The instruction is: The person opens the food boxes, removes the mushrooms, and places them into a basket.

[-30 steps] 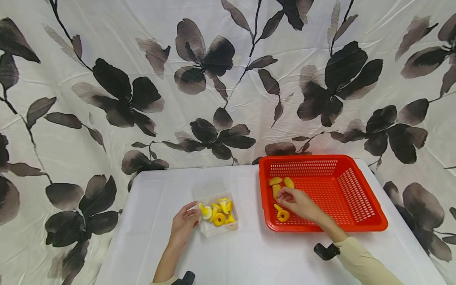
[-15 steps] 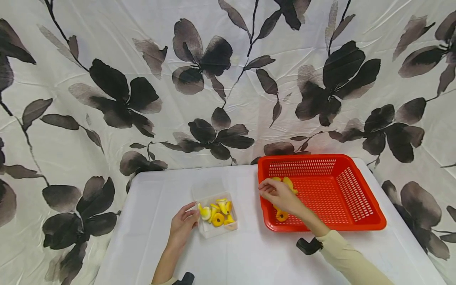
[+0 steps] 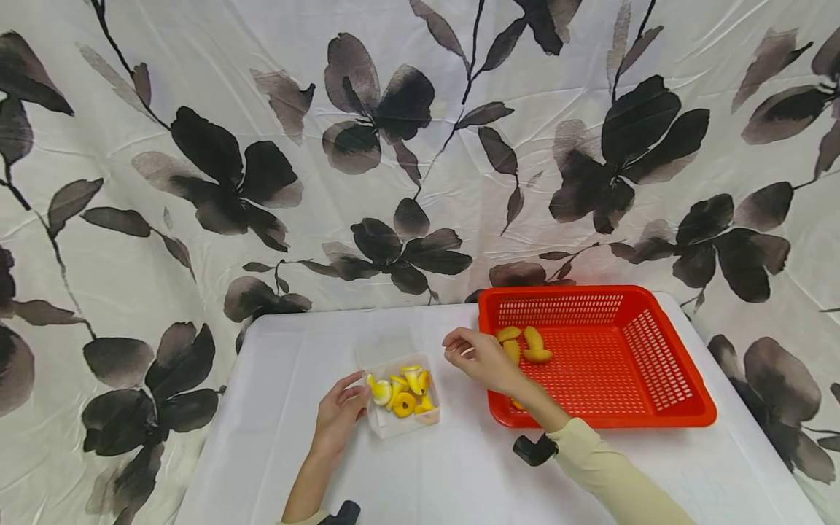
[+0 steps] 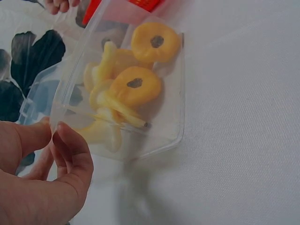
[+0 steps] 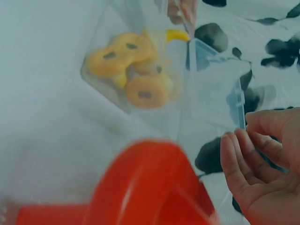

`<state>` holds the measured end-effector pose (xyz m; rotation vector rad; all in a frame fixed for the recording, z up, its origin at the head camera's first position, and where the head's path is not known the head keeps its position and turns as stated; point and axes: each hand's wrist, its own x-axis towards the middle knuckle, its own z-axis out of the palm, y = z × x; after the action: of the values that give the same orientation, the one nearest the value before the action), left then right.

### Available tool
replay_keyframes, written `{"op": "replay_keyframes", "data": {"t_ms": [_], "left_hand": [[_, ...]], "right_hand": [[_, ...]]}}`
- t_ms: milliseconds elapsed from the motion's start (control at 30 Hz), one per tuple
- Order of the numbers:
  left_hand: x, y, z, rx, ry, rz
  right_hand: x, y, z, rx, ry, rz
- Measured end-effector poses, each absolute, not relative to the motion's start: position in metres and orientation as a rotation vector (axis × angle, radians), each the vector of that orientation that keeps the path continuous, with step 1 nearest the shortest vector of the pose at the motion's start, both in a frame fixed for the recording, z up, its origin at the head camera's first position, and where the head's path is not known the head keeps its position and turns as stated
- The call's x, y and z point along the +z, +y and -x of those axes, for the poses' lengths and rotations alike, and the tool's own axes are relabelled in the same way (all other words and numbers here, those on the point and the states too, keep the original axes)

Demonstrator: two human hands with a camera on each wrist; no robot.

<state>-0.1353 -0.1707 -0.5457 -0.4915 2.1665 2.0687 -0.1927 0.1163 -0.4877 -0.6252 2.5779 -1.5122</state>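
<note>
My left hand (image 3: 341, 412) pinches the near-left wall of a clear plastic box (image 3: 403, 430) between thumb and fingers (image 4: 72, 154). Inside the box lie several yellow toy mushrooms (image 4: 136, 86), some with pale stems and a dark spot in the base. The box's hinged lid (image 3: 387, 346) lies back behind it. My right hand (image 3: 482, 357) hovers over the left rim of a red plastic basket (image 3: 679, 350), fingers bent toward the box and nothing between them. A toy mushroom (image 3: 537, 344) and another toy mushroom (image 3: 509, 343) lie in the basket; a further one is mostly hidden under my right forearm.
A white cloth covers the table (image 3: 315, 335). Behind it hangs a flower-patterned curtain (image 3: 394, 175). The basket's raised rim (image 5: 145, 178) stands between its contents and the box. A black wrist camera (image 3: 534, 450) sits on my right forearm.
My right hand has moved left from low over the mushrooms in the basket, across the rim toward the box. The mushrooms it covered show again. My left hand stays on the box.
</note>
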Motion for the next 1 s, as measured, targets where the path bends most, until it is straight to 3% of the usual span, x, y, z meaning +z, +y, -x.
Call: {"op": "replay_keyframes", "data": {"t_ms": [1000], "left_hand": [[-0.545,-0.170,0.135,2.107,2.137,0.497]], "right_hand": [[-0.519,0.023,0.186,-1.408,2.431,0.903]]}}
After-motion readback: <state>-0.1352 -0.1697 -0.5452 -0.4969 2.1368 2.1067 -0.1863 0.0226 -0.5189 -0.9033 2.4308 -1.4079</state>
